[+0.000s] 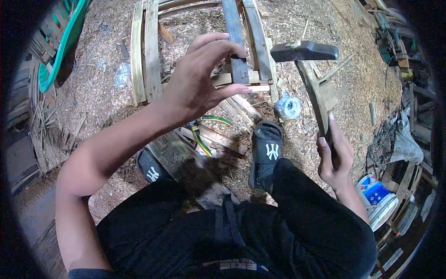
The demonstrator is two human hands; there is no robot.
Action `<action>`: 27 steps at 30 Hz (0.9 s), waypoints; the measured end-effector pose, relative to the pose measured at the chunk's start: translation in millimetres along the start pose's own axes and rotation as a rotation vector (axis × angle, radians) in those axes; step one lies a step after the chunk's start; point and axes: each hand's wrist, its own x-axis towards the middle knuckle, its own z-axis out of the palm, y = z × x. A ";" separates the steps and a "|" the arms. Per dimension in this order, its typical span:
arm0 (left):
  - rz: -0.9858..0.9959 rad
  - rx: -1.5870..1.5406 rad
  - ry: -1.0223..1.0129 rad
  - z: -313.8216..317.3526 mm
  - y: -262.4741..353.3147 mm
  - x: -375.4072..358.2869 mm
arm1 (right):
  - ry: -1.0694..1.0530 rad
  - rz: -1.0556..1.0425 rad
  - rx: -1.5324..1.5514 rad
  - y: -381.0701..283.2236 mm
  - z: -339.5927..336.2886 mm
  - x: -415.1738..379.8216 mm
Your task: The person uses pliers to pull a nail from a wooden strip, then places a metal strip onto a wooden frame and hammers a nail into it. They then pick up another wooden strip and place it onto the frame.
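Observation:
My left hand [197, 74] is curled round the near end of a grey wooden slat [239, 69], thumb at its lower end and index finger across its top face. That slat lies lengthwise over a wooden frame [152, 56] of pale strips on the ground. In my right hand [337, 156] is a hammer [317, 95], gripped low on its wooden handle and raised upright, its dark metal head to the right of the slat. The hammer head appears apart from the wood.
Between my sandalled feet lie pliers with green-yellow handles [200, 139] on wood pieces. A clear plastic container [288, 107] stands near the frame. A white-and-blue bucket [377, 197] is at right, a green plastic edge [65, 46] at upper left. Wood shavings cover the ground.

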 end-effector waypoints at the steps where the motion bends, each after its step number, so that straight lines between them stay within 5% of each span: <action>1: -0.012 -0.026 -0.021 -0.3 0.3 0.5 | 0.006 -0.014 0.005 0.1 1.7 1.1; 4: -0.021 -0.095 -0.023 4.9 -6.8 -3.5 | -0.171 0.154 -0.074 -10.2 -7.9 4.5; 7: 0.014 0.034 -0.010 1.5 -1.1 -0.3 | 0.038 0.027 -0.002 -2.7 -2.0 1.9; 11: 0.028 0.039 -0.001 1.3 -1.8 -1.1 | 0.052 0.072 0.029 -1.7 0.4 -5.3; 14: 0.029 0.042 -0.024 1.8 -4.7 -0.6 | -0.164 0.166 0.014 -5.7 -7.3 4.9; 15: 0.037 0.052 -0.007 1.8 -3.6 0.5 | 0.003 0.009 0.014 0.5 0.3 2.7; 18: 0.023 0.056 0.014 2.4 -1.9 -0.6 | 0.048 0.172 0.048 -1.3 -0.3 -13.1; 20: 0.007 0.051 0.016 3.9 -2.0 -0.6 | -0.223 0.129 -0.061 -9.0 -6.2 2.2; 22: -0.038 -0.052 -0.019 6.3 -5.5 -2.3 | -0.215 0.133 -0.053 -8.3 -5.0 1.9; 25: -0.019 -0.027 -0.017 2.5 -2.7 -0.1 | 0.112 0.110 0.061 4.0 3.2 -17.0; 27: -0.015 -0.021 -0.013 2.5 -2.6 -0.6 | 0.019 0.049 0.009 0.4 2.8 -6.1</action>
